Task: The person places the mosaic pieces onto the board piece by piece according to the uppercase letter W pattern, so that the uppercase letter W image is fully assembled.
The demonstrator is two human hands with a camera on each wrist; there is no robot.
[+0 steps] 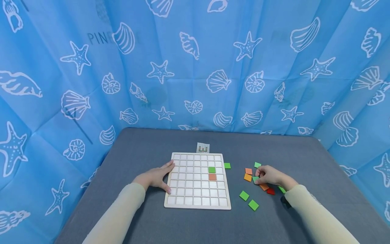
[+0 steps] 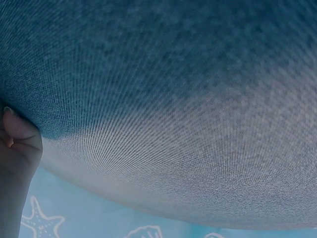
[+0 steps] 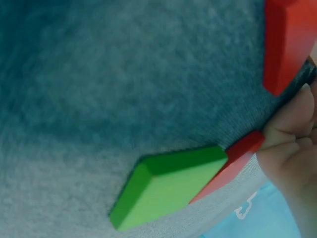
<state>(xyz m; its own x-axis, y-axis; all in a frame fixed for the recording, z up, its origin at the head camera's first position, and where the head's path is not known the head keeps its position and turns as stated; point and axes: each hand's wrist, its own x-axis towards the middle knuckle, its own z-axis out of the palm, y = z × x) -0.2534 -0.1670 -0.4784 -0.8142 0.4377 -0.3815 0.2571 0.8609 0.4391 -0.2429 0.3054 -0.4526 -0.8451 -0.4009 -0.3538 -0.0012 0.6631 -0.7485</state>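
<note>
A white gridded board (image 1: pixel 198 202) with a pale wooden rim lies flat on the table. In two of its squares sit a green tile (image 1: pixel 211 169) and, just below it, an orange tile (image 1: pixel 212 177). My left hand (image 1: pixel 155 177) rests spread against the board's left edge, fingertips and thumb on the rim. To the right of the board, my right hand (image 1: pixel 271 177) pinches a green tile (image 1: pixel 255 179) among loose tiles. Around that hand lie a light green tile (image 1: pixel 257 164), a salmon tile (image 1: pixel 248 171), a yellow-orange tile (image 1: pixel 248 177) and a red tile (image 1: pixel 271 191).
Two green tiles, a nearer one (image 1: pixel 253 205) and a farther one (image 1: pixel 244 195), lie between board and right arm. Another green tile (image 1: pixel 227 165) is by the board's right edge. Behind the board lies a small printed card (image 1: pixel 202 147). A blue shell-patterned curtain (image 1: pixel 195 84) surrounds the grey table (image 1: pixel 152 142).
</note>
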